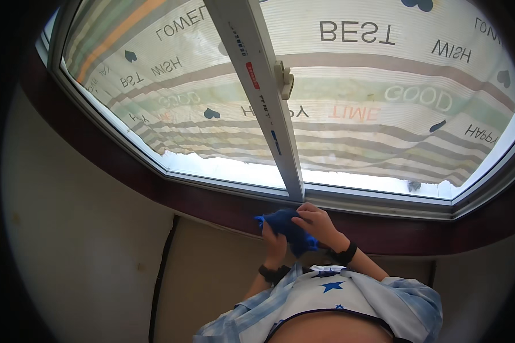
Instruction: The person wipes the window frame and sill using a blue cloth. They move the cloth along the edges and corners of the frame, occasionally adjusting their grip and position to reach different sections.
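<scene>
A dark blue cloth [283, 222] with brighter blue edging hangs bunched between my two hands, in front of the window sill [223, 210]. My left hand [274, 242] grips its left side from below, thumb up against the fabric. The fingers of my right hand [315, 221] pinch its upper right part, close to the foot of the window's middle frame bar [279, 115]. Below the hands, the cloth's lower end droops past the sill's front edge. Dark bands circle both wrists.
Sliding window panes with metal frames [369, 201] rise beyond the dark red sill. A latch [285, 80] sticks out from the middle bar. Behind the glass hangs a striped, printed curtain [347, 77]. A pale wall [81, 206] lies below the sill at left.
</scene>
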Demonstrator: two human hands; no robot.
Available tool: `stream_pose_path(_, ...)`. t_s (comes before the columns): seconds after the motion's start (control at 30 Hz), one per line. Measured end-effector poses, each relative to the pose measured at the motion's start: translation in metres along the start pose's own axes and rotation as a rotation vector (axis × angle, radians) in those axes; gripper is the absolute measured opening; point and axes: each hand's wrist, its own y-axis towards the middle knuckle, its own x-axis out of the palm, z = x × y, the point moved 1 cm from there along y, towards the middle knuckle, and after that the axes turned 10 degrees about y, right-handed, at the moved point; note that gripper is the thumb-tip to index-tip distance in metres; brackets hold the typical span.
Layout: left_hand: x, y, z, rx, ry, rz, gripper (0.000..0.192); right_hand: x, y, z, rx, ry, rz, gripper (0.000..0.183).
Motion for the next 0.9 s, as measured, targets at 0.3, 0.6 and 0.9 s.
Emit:
stream_pose_path(0.3,-0.01,0.069,0.075,0.258,-0.151,0.319,0.035,-0.038,-0.022,0.051,0.074,-0.087,-0.132,0.023)
stream_pose_path(0.6,-0.044,0.23,0.241,0.998,0.563,0.472,0.032,-0.144,-0.144,0.129,0.634,-0.377,0.083,0.034)
stream_pose_path(0.9,-0.004,0.236,0.221,1.202,0.835,0.551,0.021,-0.154,-0.268,0.205,0.782,-0.347,0.503,0.028)
